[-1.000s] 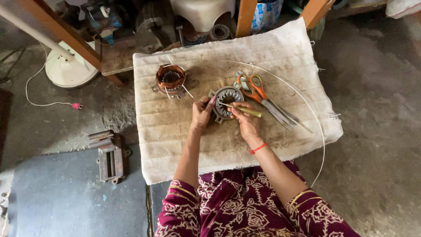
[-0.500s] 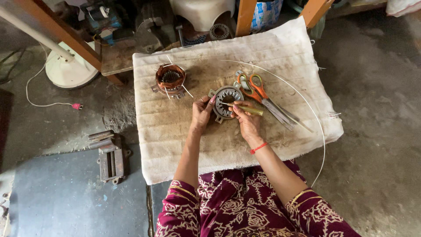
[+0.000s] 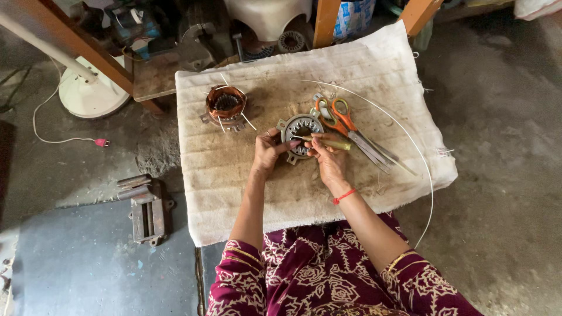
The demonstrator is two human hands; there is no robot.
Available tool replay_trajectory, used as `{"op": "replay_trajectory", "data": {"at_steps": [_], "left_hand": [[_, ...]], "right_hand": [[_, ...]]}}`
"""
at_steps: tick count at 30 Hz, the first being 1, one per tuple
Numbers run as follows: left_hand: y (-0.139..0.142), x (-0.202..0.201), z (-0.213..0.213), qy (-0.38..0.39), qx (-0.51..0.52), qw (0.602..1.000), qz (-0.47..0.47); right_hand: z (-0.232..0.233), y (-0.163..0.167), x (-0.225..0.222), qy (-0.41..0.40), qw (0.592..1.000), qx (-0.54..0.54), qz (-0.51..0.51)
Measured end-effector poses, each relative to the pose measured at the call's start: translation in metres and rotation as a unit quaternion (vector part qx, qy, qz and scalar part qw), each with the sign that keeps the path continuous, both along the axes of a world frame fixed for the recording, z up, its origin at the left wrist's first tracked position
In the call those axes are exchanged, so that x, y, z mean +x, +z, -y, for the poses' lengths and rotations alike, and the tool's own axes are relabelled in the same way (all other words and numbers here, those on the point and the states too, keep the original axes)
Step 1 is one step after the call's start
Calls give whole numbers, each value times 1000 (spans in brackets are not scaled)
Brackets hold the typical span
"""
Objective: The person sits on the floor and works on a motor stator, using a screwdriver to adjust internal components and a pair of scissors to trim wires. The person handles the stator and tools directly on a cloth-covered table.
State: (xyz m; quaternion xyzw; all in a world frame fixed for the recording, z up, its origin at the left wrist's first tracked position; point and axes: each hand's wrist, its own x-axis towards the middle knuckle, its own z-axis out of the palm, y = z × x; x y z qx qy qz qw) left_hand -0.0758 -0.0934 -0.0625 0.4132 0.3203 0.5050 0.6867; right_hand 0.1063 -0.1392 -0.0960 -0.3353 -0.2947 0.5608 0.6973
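A round grey metal motor stator (image 3: 300,129) with slotted inner teeth rests on a dirty white quilted cloth (image 3: 246,175). My left hand (image 3: 267,153) grips its lower left rim. My right hand (image 3: 328,158) holds a thin yellowish stick tool (image 3: 328,141) whose tip lies across the stator's opening. A red band circles my right wrist. Orange-handled scissors (image 3: 342,120) lie just right of the stator, touching other long metal blades.
A second stator wound with copper wire (image 3: 225,105) sits on the cloth's far left. A long white wire (image 3: 430,181) arcs along the right edge. On the floor lie a metal block (image 3: 146,208), a white fan base (image 3: 88,93) and a cord with a red plug (image 3: 102,142).
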Motion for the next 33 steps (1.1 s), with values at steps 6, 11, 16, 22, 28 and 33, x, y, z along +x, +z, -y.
{"op": "replay_trajectory", "data": {"at_steps": [6,11,16,22,28,33], "left_hand": [[-3,2,-1,11,21,999,28],[-9,2,-4,11,25,999,43],[-12,2,-3,10,24,999,45],[-12,3,-4,12,29,999,39],[-12,4,-3,18,35,999,35],[-15,3,-5,21,39,999,28]], "right_hand": [[-1,1,-3,-18,1000,0,8],[-1,1,-3,-18,1000,-2,7],[-2,2,-3,-16,1000,-1,14],[-4,3,-2,-11,1000,-5,16],[-3,5,0,-3,1000,-6,19],[0,4,0,2,1000,12,22]]}}
